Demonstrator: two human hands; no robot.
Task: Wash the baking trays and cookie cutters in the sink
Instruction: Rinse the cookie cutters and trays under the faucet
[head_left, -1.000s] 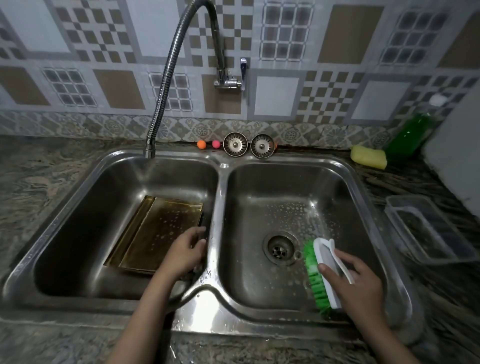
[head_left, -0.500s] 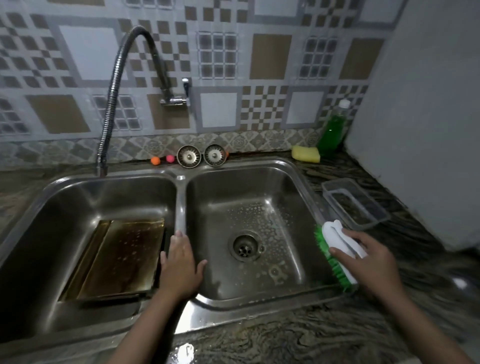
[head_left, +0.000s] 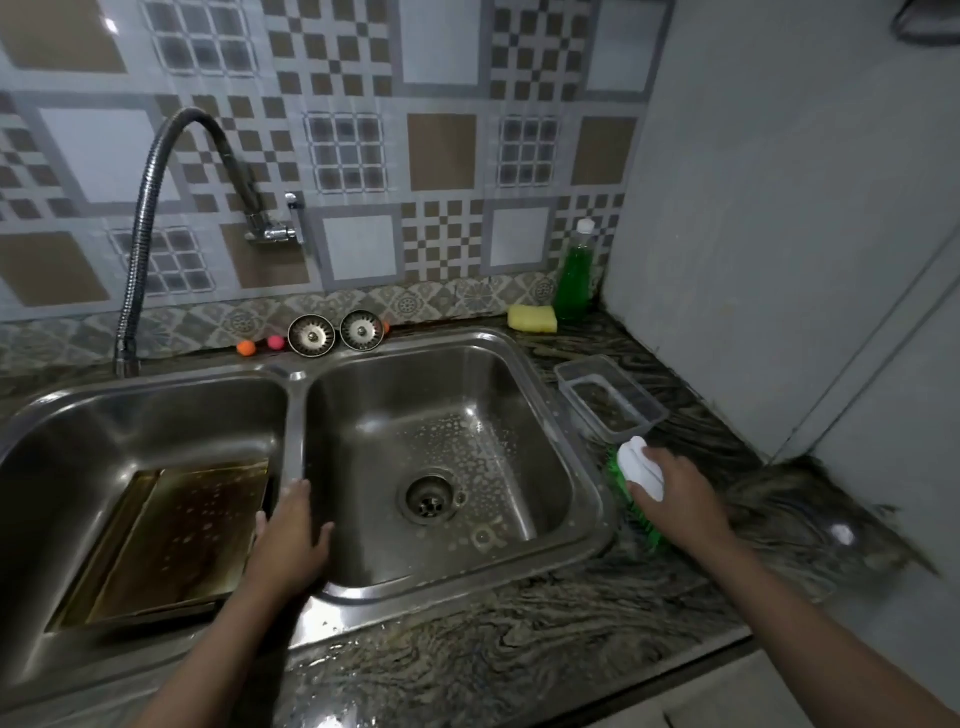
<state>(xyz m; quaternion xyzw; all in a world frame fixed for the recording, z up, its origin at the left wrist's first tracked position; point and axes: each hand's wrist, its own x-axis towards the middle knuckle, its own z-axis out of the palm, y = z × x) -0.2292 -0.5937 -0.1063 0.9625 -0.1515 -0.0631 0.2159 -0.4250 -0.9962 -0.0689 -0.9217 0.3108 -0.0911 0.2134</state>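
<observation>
A baking tray (head_left: 166, 540) is lying in the left basin of the double sink (head_left: 296, 415). The left hand (head_left: 291, 540) is resting flat on the divider. The right hand (head_left: 675, 493) is gripping a white-handled green scrub brush (head_left: 636, 467) on the tabletop (head_left: 519, 654), beside the right basin.

No text, label, brand, number or sign can be read anywhere. The green bottle (head_left: 573, 278) at the far right of the counter shows no readable label, and the wall tiles (head_left: 348, 150) carry only patterns.
</observation>
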